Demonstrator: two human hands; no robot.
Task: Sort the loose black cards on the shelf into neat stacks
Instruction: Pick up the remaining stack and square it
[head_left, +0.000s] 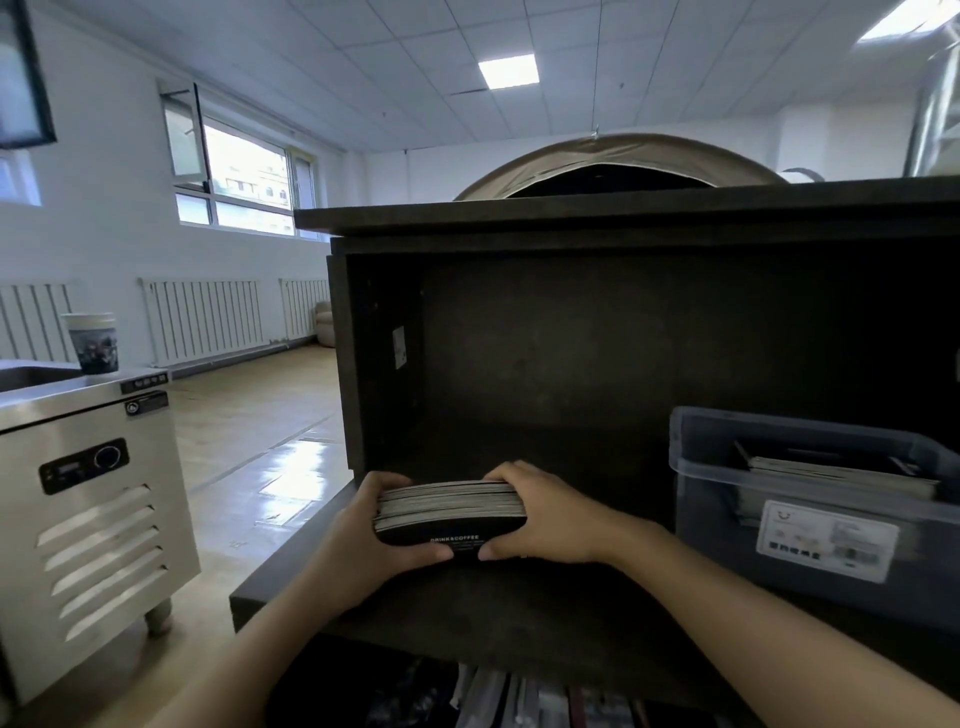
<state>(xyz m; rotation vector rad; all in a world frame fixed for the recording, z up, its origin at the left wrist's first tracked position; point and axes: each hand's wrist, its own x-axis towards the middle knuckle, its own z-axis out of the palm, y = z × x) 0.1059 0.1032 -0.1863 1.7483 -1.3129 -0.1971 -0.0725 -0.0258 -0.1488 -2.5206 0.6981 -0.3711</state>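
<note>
Near the front left corner of the shelf (467, 613), a stack of black cards (451, 514) is gripped at both ends: left hand (363, 540) and right hand (545, 519) are curled round it, thumbs beneath. Its long axis is seen running left to right, squarely between the hands, equally near both. More cards are noted in the grey bin (810, 525) on the right.

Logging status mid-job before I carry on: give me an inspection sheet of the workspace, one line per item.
Surface: dark wooden shelf, bare board near its front edge.
Job's things: stack of black cards, edges roughly aligned, front card printed DRINK&COFFEE.
Clutter: grey plastic bin on the shelf at right, flat items inside.
Hands: left hand grips the stack's left end; right hand grips its right end.
Cables: nothing seen.
Surroundings: steel cabinet at left with a paper cup on top; radiators and window behind.
</note>
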